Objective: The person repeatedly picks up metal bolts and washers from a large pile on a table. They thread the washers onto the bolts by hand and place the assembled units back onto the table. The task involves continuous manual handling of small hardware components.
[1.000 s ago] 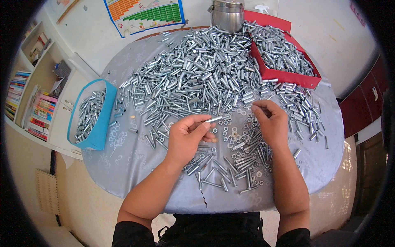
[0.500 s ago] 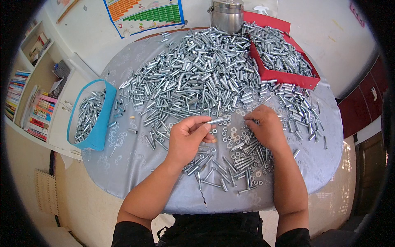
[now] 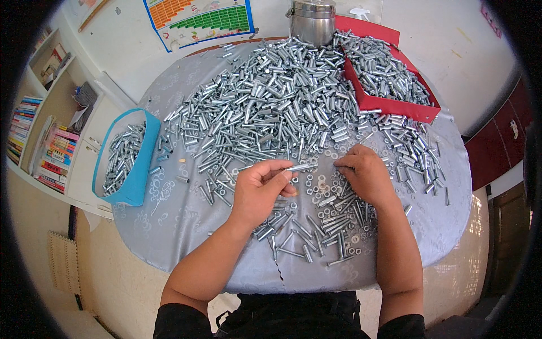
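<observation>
My left hand (image 3: pixel 261 189) pinches a shiny metal sleeve anchor bolt (image 3: pixel 302 167) between thumb and fingers, its far end pointing right. A little to the right, my right hand (image 3: pixel 364 172) is closed, fingertips pressed together and turned down over loose washers and nuts. What those fingertips hold, if anything, is too small to make out. Between and below the hands lie loose bolts (image 3: pixel 333 223), nuts and flat washers (image 3: pixel 322 179). Beyond them spreads a large heap of metal bolts and sleeves (image 3: pixel 271 101).
A blue box (image 3: pixel 133 195) holding metal anchors stands on the left of the cloth-covered table (image 3: pixel 186 237). At the back right is a red box (image 3: pixel 398 108) full of metal parts, beside a steel pot (image 3: pixel 312 25). A bookshelf (image 3: pixel 42 133) stands off the table's left side.
The anchor bolt in my left hand has turned slightly and more of its length shows to the right. My right hand has hardly moved.
</observation>
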Demonstrator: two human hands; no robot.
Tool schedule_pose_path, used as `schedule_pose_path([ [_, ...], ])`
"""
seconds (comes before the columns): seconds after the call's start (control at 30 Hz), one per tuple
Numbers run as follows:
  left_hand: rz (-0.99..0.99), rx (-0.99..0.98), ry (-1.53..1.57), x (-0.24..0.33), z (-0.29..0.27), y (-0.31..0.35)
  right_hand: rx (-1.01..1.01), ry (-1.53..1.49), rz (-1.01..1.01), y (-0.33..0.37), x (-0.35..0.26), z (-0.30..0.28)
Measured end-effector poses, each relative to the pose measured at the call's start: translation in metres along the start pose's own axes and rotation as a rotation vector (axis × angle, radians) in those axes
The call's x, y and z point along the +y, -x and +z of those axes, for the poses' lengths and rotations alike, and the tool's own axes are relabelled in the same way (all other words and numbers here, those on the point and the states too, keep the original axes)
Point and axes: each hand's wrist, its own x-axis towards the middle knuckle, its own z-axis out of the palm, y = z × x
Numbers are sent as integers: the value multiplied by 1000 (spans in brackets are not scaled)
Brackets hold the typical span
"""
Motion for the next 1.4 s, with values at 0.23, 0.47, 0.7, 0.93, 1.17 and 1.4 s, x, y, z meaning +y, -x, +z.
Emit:
schedule_pose_path([
  [0.23, -10, -8, -12, -1, 1, 0, -43, -29, -22, -1, -4, -3],
  [0.47, -18, -8, -5, -3, 1, 0, -38, -82, -37, 0, -3, -1],
  [0.7, -21, -12, -6, -3, 1, 1, 31, -32, 6, -4, -13, 7],
  [0.93, -44, -7, -4, 1, 2, 2, 1, -867, 368, 0, -43, 11],
  [1.17, -44, 4, 0, 1, 3, 2, -53, -1027, 381, 1, -50, 10],
  [1.4, -48, -21, 2, 1, 4, 2, -59, -1164, 433, 0, -53, 7],
])
